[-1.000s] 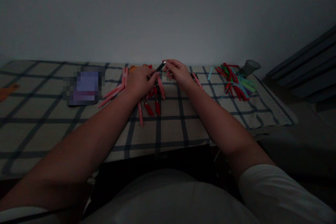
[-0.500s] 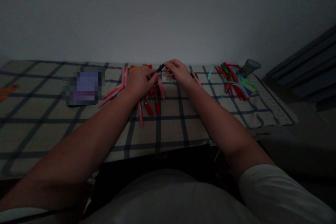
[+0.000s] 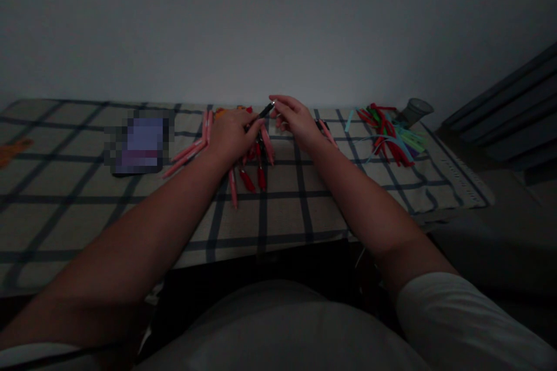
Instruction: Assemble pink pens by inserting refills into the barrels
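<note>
My left hand (image 3: 232,132) is closed around a slim black pen (image 3: 265,110), which slants up to the right and has a bright silver end. My right hand (image 3: 293,116) is at that end, its thumb beside the silver tip. Its index finger is lifted and stretched out, while the other fingers curl loosely. Several pink pens (image 3: 234,188) lie under and around my left hand, partly hidden by it. Red-ended pieces (image 3: 261,178) stick out below it. Behind my right wrist lie more pink and black pens (image 3: 327,132).
A phone with a blurred screen (image 3: 141,145) lies at the left, and an orange object (image 3: 15,151) at the far left edge. To the right, red, green and blue strips (image 3: 389,139) are heaped by a tipped clear cup (image 3: 415,110). A checked cloth (image 3: 285,214) covers the table against the wall.
The index finger of my right hand has lifted off the pen's end and straightened, uncovering the silver tip. My left hand stays in place with the pen.
</note>
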A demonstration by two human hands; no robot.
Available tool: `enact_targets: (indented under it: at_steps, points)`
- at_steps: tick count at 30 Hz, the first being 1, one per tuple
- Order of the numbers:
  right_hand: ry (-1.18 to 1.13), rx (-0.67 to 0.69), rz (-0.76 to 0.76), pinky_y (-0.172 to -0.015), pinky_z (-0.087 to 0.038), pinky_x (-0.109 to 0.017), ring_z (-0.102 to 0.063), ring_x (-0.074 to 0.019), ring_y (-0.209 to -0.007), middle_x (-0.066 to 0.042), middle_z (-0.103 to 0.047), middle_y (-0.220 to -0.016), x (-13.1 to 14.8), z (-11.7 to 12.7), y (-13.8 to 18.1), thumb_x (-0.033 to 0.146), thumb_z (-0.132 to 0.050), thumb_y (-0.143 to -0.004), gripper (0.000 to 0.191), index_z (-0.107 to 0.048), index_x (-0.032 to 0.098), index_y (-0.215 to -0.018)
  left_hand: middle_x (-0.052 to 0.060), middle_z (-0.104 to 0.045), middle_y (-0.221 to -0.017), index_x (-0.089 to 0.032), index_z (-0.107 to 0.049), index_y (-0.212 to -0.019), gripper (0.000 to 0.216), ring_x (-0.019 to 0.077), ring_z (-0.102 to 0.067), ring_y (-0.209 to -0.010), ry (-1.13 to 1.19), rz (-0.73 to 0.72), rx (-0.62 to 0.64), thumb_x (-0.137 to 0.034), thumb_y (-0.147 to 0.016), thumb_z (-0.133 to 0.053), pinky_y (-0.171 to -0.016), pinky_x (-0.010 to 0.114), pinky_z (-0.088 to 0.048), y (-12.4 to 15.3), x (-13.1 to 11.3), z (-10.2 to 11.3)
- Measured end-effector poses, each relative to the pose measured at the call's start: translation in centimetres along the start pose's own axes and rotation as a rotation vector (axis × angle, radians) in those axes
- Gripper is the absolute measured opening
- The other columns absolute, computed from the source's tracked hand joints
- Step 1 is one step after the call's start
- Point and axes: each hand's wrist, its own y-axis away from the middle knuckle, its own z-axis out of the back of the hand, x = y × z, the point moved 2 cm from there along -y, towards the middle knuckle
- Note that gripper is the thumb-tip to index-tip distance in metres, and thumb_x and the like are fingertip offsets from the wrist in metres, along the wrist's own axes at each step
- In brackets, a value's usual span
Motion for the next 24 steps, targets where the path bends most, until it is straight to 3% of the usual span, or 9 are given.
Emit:
enact_targets:
  at_steps: [6,14,24]
  points:
    - [0.001,0.016,0.016,-0.057,-0.048,-0.020,-0.062,-0.0099,-0.070,0.001,-0.074,-0.093,-0.3,0.2,-0.3,0.053,-0.086,-0.102,0.033,-0.075,0.025,-0.115,0.013,-0.086,-0.112,-0.023,-0.089,-0.115,0.044,0.0348,-0.077,-0.112,-0.010,0.019,0.014,-0.047,-0.113,-0.051,-0.100,0.048,-0.059,-0.1,-0.2,0.0]
    - [0.054,-0.038,-0.022,-0.058,-0.047,-0.019,-0.059,-0.0088,-0.068,0.002,-0.070,-0.086,0.5,-0.3,0.1,0.061,-0.090,-0.098,0.047,-0.062,0.024,-0.090,0.013,-0.087,-0.113,-0.022,-0.089,-0.119,0.046,0.0338,-0.076,-0.114,0.006,-0.001,-0.003,-0.048,-0.113,-0.052,-0.103,0.046,-0.058,0.0,-0.1,-0.1]
    - [0.101,-0.078,-0.079,-0.056,-0.043,-0.018,-0.057,-0.0090,-0.068,0.004,-0.064,-0.080,1.3,-0.8,0.6,0.065,-0.089,-0.097,0.055,-0.054,0.025,-0.086,0.010,-0.087,-0.120,-0.026,-0.088,-0.125,0.043,0.0350,-0.076,-0.122,-0.020,0.017,0.014,-0.048,-0.112,-0.053,-0.108,0.048,-0.058,-0.2,0.2,-0.6]
